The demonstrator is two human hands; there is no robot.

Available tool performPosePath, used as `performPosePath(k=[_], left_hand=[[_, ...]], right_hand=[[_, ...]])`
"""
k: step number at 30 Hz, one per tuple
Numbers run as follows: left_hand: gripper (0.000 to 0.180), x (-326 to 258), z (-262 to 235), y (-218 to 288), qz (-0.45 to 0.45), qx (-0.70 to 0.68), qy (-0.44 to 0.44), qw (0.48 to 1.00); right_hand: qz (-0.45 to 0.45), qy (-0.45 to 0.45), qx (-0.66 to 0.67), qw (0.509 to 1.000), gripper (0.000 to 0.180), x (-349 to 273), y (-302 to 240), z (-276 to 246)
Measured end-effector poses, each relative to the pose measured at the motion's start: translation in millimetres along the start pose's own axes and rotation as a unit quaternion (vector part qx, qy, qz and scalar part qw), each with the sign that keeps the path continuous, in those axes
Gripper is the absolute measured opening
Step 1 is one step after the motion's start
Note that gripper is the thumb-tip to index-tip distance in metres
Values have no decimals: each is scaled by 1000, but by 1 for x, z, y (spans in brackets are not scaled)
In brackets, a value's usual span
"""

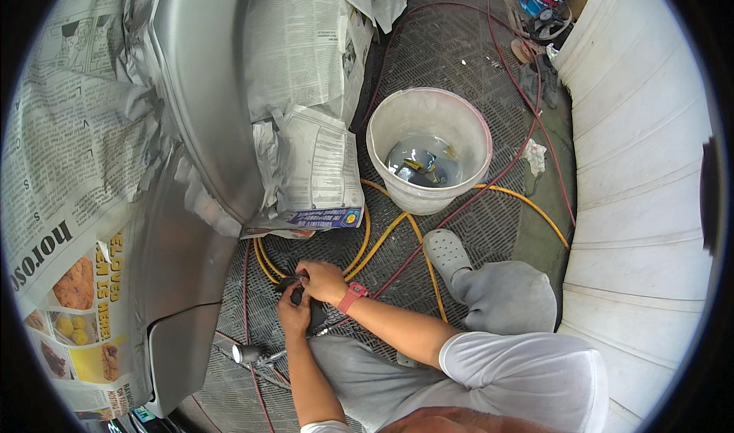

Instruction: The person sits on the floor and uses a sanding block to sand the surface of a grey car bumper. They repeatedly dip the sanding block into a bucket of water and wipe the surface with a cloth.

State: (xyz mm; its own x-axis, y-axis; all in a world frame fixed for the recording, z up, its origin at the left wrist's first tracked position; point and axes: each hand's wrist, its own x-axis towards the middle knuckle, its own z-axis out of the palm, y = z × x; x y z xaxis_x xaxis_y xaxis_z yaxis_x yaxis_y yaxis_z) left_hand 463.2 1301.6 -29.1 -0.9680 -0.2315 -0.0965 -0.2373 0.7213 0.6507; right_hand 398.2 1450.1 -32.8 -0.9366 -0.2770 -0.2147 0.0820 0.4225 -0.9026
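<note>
My left hand (293, 311) and my right hand (324, 282) meet in front of the grey car panel (191, 257), low over the floor mat. Fingers of both are pinched together on a small dark piece (284, 284), which looks thin and sheet-like; its exact kind does not show. More dark material (317, 316) shows just below, beside my left wrist. A red watch (352, 297) is on my right wrist. Beyond my hands, a whitish bucket (380, 158) holds murky water with several dark and yellowish pieces in it.
Newspaper sheets (294, 51) mask parts of the car. Yellow hose (382, 242) and red hose (405, 263) loop across the patterned mat (436, 51). What looks like a spray gun (246, 354) lies near my left forearm. A white curtain-like sheet (634, 165) hangs at right.
</note>
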Motion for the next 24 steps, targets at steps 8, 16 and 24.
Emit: performPosePath(k=[8, 16, 24], left_hand=[[46, 5, -5, -17, -52, -94, -50, 993], [42, -2, -19, 8, -161, -173, -44, 971], [45, -9, -8, -53, -110, -67, 0, 992]], right_hand=[[-101, -24, -37, 994, 32, 21, 47, 39], [23, -64, 224, 972, 46, 12, 26, 24], [-128, 126, 471, 864, 15, 22, -130, -49]])
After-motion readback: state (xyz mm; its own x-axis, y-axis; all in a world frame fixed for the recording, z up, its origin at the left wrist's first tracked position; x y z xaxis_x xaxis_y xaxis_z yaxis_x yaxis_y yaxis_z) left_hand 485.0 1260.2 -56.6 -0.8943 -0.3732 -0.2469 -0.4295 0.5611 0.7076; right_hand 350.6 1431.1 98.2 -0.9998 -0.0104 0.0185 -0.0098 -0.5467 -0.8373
